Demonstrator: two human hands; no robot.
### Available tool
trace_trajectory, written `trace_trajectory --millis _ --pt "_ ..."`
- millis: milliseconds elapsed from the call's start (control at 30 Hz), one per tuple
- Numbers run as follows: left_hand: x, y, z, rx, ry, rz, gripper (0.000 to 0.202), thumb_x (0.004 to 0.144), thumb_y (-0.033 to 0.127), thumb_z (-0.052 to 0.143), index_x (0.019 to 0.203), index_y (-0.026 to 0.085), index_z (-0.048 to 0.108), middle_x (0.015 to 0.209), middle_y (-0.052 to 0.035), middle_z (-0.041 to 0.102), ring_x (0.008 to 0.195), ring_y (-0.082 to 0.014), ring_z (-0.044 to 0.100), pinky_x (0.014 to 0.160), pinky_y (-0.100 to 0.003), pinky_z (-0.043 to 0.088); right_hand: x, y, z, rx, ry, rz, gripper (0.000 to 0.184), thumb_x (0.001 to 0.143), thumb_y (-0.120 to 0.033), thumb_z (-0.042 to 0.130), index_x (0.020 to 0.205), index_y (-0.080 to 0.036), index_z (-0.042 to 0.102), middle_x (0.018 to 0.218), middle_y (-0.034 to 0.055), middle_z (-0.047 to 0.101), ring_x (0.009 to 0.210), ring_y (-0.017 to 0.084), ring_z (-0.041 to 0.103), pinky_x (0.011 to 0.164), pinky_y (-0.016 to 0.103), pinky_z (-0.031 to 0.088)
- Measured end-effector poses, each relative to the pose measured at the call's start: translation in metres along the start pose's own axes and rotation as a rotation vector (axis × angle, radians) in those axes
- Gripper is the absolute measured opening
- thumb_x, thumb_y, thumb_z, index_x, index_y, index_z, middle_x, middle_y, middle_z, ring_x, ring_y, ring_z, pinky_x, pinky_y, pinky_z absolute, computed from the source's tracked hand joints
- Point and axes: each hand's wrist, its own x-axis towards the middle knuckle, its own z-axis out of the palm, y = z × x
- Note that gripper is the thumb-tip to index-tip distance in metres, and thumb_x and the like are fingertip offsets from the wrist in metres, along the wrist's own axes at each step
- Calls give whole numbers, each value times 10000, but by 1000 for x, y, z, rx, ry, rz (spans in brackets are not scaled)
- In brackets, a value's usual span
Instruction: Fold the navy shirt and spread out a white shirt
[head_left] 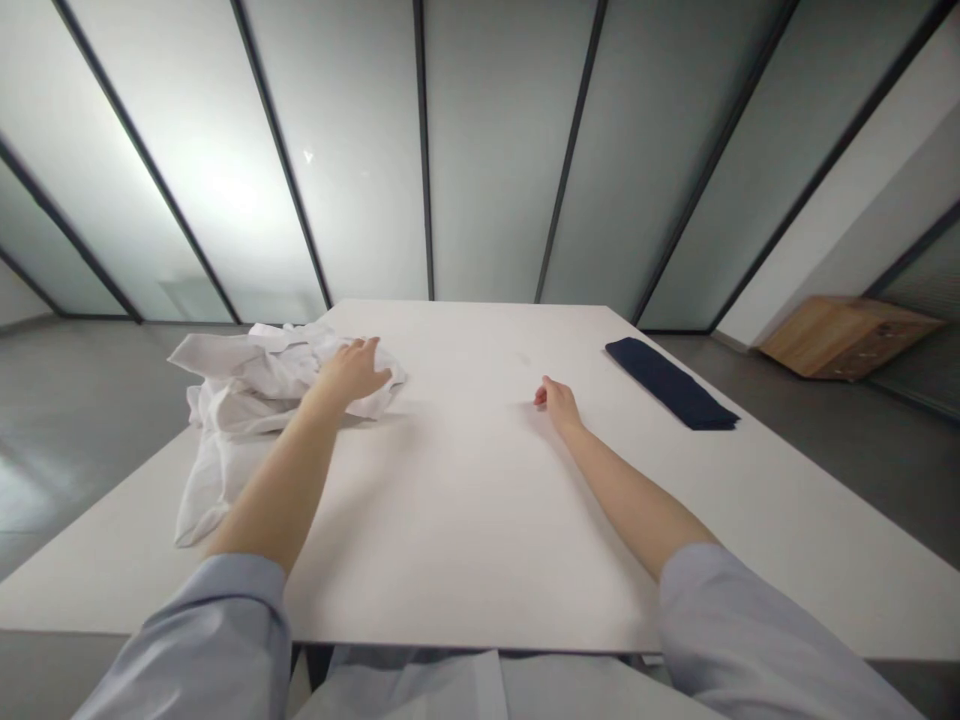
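A heap of crumpled white cloth point(247, 385), which looks like a shirt, lies on the left side of the white table point(465, 520). Over its right part is my left hand point(355, 370), fingers stretched forward and thumb apart. Whether the palm touches the cloth I cannot tell. My right hand point(559, 402) is at the middle right of the table, its fingers curled in with nothing visible in them. To the right of that hand, a dark navy piece of folded cloth point(670, 382) lies flat as a long strip.
Frosted glass panels point(495, 150) with dark frames stand behind the table. A wooden cabinet point(847, 337) is on the floor at the far right. The table's front edge point(465, 645) runs close to my body.
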Motion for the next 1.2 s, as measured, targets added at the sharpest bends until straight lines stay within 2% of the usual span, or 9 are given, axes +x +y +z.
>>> trace_trajectory --millis 133,267,400,600,700,800,933,1067,1200 --pt "-3 73 38 -92 -137 244 612 851 415 498 1409 181 407 1339 -124 554 1207 -274 531 998 -374 409 -1 -1 1 -13 -6 -7 430 758 -590 478 542 -220 525 498 21 583 501 166 558 525 276 429" --pt "-6 111 89 -164 -140 275 574 853 396 512 1385 195 435 1426 -121 475 1270 -285 471 1011 -405 404 0 -2 1 -50 -12 8 321 722 -485 518 536 -223 516 498 7 583 508 160 551 525 268 410" --pt "-12 113 115 -211 -110 294 456 917 397 409 1298 179 529 1398 -122 507 1280 -275 465 1054 -417 370 0 -3 -1 -36 4 16 250 700 -399 506 527 -219 519 503 3 586 521 149 550 532 257 403" --pt "-11 105 119 -275 -123 317 475 904 401 435 1309 174 534 1432 -122 481 1313 -263 442 1099 -397 331 6 -4 -3 83 76 116 165 676 -347 517 586 -211 541 546 14 617 582 163 589 528 251 410" --pt "-10 105 121 -277 -112 318 469 900 404 441 1301 181 540 1426 -116 490 1303 -257 455 1096 -394 337 18 -3 -14 76 95 141 137 678 -340 522 664 -209 557 631 19 649 649 172 615 584 264 451" --pt "-9 106 123 -272 -112 323 475 902 406 440 1305 175 538 1429 -115 487 1306 -255 451 1099 -387 334 34 1 -44 -170 128 89 183 707 -327 506 788 -195 603 808 57 682 803 202 632 731 311 490" --pt "-11 106 120 -259 -124 326 481 907 400 429 1315 164 529 1436 -122 478 1318 -256 438 1106 -385 324 45 15 -116 -812 221 43 401 743 -288 525 1096 -139 640 1225 175 590 1146 305 533 967 430 411" --pt "-12 107 118 -251 -130 311 472 907 397 429 1309 169 530 1439 -118 475 1324 -253 432 1104 -388 326 42 35 -182 -1173 294 248 534 798 -330 502 1287 -124 562 1408 214 440 1290 390 397 995 536 365" --pt "-12 107 120 -252 -117 312 475 907 396 425 1307 161 530 1431 -122 482 1317 -253 438 1106 -383 324 44 43 -208 -1297 159 348 581 840 -428 430 1302 -100 556 1375 241 461 1245 401 439 997 550 348"
